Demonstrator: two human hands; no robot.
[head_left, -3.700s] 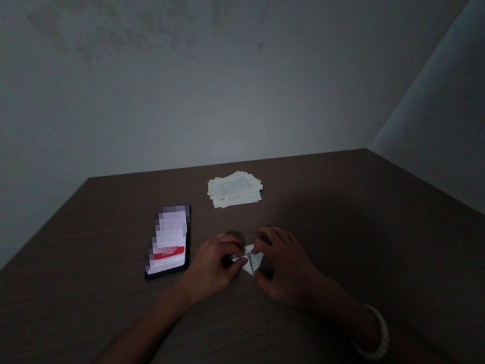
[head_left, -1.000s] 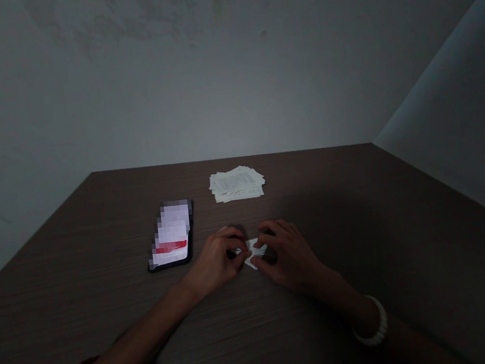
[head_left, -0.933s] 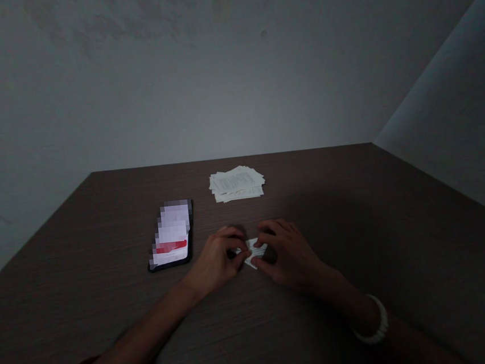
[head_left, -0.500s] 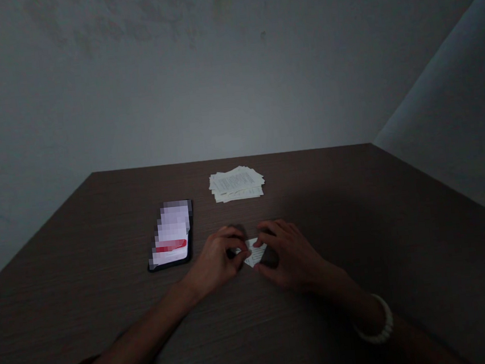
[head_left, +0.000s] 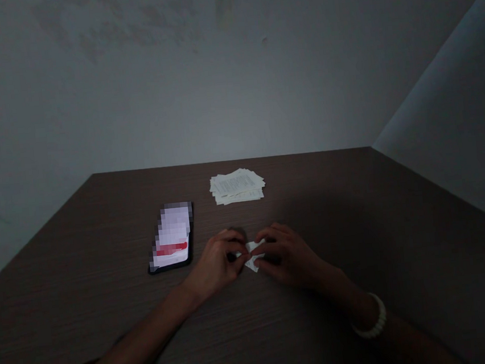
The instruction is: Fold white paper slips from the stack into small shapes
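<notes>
With its screen lit and partly pixelated, the smartphone (head_left: 172, 231) lies face up on the wood-grain table (head_left: 98, 241). Right of the smartphone, the small folded paper (head_left: 252, 265) sits between 2 bare hands, low over the tabletop. The left hand (head_left: 217, 264), just beside the smartphone on its right, has its thumb and index finger pinched together on the paper's left side. Farther right of the smartphone, the right hand (head_left: 290, 257) curls over the paper's other side, fingertips at it (whether they clamp it, I cannot tell). A pale beaded bracelet (head_left: 381, 316) circles the right wrist. Beyond the smartphone and to its right is 1 loose stack of printed paper sheets (head_left: 236, 186), edges uneven. A stained wall (head_left: 225, 92) rises behind.
</notes>
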